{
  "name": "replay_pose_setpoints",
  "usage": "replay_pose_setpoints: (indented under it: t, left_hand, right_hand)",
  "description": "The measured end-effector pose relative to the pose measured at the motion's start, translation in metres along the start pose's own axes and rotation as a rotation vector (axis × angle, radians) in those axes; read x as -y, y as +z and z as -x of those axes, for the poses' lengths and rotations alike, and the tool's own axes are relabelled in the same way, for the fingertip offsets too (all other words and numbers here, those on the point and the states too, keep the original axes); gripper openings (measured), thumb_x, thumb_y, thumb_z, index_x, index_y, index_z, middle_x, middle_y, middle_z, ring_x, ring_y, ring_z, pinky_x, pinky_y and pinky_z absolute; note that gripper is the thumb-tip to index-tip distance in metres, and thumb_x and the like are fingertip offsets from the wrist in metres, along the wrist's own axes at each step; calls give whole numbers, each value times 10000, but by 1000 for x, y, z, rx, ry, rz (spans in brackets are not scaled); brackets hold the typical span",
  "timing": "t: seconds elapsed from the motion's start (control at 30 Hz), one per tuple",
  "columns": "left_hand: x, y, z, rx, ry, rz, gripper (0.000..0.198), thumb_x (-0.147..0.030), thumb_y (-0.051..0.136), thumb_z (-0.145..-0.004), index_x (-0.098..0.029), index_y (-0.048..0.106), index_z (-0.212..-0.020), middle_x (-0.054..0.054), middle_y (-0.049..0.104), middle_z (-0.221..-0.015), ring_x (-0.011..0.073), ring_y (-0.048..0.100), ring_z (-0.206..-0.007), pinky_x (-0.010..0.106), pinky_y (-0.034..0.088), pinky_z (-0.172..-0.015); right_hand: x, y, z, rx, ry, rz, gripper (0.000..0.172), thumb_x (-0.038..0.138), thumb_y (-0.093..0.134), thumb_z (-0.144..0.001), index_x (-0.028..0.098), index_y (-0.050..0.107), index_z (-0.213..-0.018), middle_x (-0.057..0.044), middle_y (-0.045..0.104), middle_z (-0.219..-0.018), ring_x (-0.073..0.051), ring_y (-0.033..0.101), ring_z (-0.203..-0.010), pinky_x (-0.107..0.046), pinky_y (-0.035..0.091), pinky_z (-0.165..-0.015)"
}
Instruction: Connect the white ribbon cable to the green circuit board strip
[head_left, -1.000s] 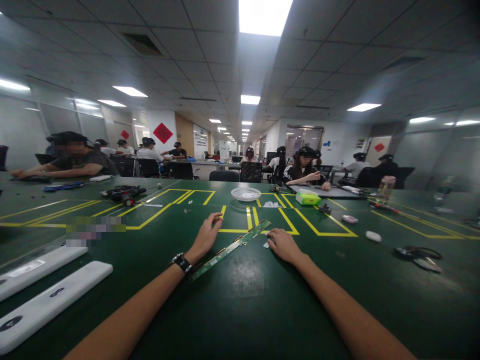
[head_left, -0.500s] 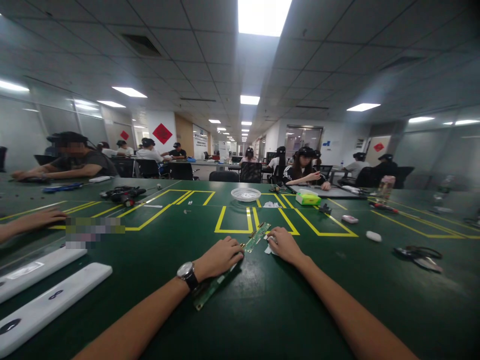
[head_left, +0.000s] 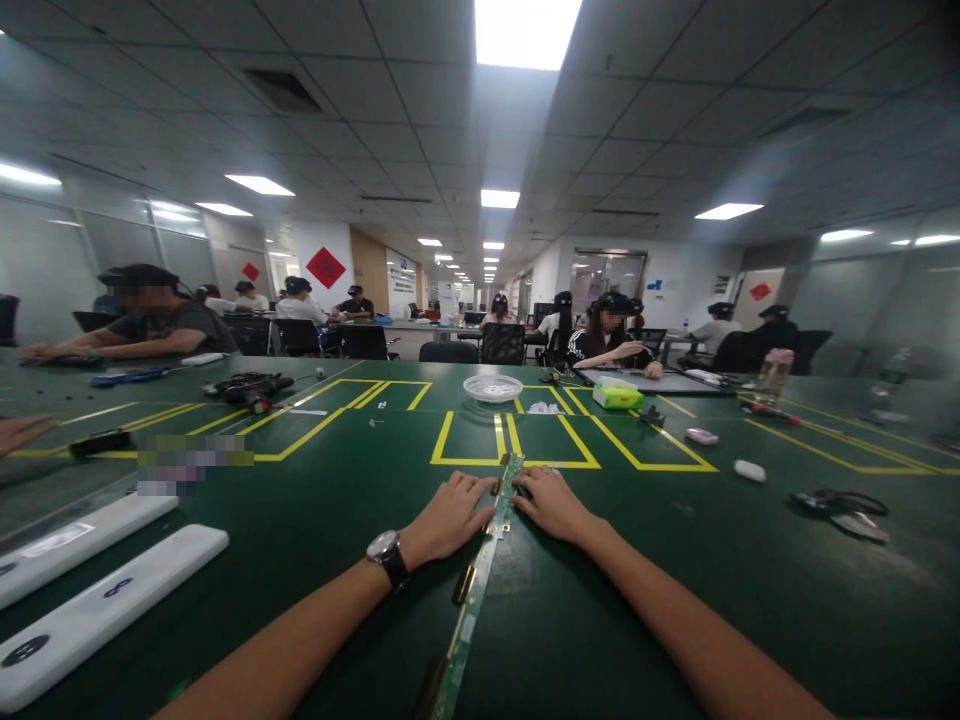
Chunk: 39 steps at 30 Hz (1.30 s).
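A long narrow green circuit board strip lies on the green table, running from between my hands down toward the near edge. My left hand, with a wristwatch, rests on the table with fingers curled against the strip's left edge. My right hand lies opposite, fingers touching the strip's far end from the right. Both hands press on the strip rather than lift it.
Two white bars lie at the near left. A clear plastic dish, a green box, small white parts and black cables sit farther out. Another person's hand enters at left. Several seated people work at the far side.
The strip has been turned from a slanted lie to pointing almost straight toward me and pulled nearer. My left hand came from its far side onto its left edge; the right hand shifted slightly left.
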<state>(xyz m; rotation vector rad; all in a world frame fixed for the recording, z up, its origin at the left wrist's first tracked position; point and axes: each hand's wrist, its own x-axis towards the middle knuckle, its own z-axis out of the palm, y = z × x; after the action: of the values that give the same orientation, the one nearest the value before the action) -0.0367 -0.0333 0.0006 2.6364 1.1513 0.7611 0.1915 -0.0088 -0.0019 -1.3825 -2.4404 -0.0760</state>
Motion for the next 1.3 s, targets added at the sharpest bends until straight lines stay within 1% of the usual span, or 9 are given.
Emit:
replay_pose_setpoints:
  t: [0.27,0.37,0.5,0.6,0.7,0.8,0.97,1.13,1.3]
  left_hand:
    - [6,14,-4,-56,-146,259,558,-242,591,-795,-234,442,-1333,102,561,-1210,267,478,-1101,424,373,-937]
    - [14,19,-9,-96,-203,551,599,-133,593,-726,-192,443,-1304,93,567,-1123,169,549,-868,300,447,-782]
    - [15,20,-13,-113,-343,859,639,-68,555,-685,-196,418,-1296,88,534,-1123,50,479,-583,178,389,-525]
    - [8,17,-12,-163,-441,988,669,-57,542,-680,-219,387,-1311,88,542,-1141,71,547,-641,179,437,-548]
    - [5,13,-12,-205,-518,1083,644,-69,554,-688,-210,390,-1294,100,563,-1152,127,616,-770,214,500,-614]
    - [7,12,-12,-224,-573,1142,639,-70,564,-687,-209,392,-1286,103,578,-1144,138,633,-773,229,518,-612]
    - [6,10,-11,-289,-618,1157,700,-62,538,-701,-209,306,-1346,68,597,-1024,129,624,-712,233,518,-596]
    - [4,8,-9,-316,-625,1090,593,-151,534,-781,-208,342,-1339,-21,557,-762,101,560,-582,201,469,-543]
    - [3,8,-8,-290,-541,1135,515,-296,538,-861,-228,355,-1337,-5,608,-776,128,603,-641,231,491,-592]
  right_hand:
    - [33,1,2,-15,-53,-55,410,397,498,-907,154,592,-1224,-129,587,-1180,-254,485,-1113,-359,348,-975]
    - [35,-1,2,-9,-74,-65,416,391,507,-903,165,573,-1247,-126,582,-1200,-249,482,-1128,-354,341,-986]
    - [25,-5,-1,-74,13,50,393,381,492,-904,176,577,-1229,-132,577,-1208,-262,469,-1141,-375,334,-985]
    - [7,-8,-2,-100,249,183,397,379,453,-915,132,601,-1187,-186,568,-1199,-303,456,-1145,-412,347,-950]
    - [-12,-9,1,-9,400,234,428,437,429,-917,133,633,-1138,-199,572,-1176,-332,472,-1127,-444,364,-907]
    - [-19,-10,3,74,400,217,418,451,412,-919,157,650,-1096,-176,579,-1163,-319,500,-1102,-425,382,-877]
    - [-1,-10,3,60,296,171,343,414,476,-894,140,648,-1009,-175,587,-1146,-299,505,-1090,-368,390,-840]
    - [18,-9,0,27,248,-109,272,406,615,-795,156,624,-902,-98,636,-936,-213,563,-878,-278,388,-703]
    - [28,-9,-2,189,159,-744,374,511,527,-842,159,580,-726,24,539,-591,-98,476,-524,-216,338,-518]
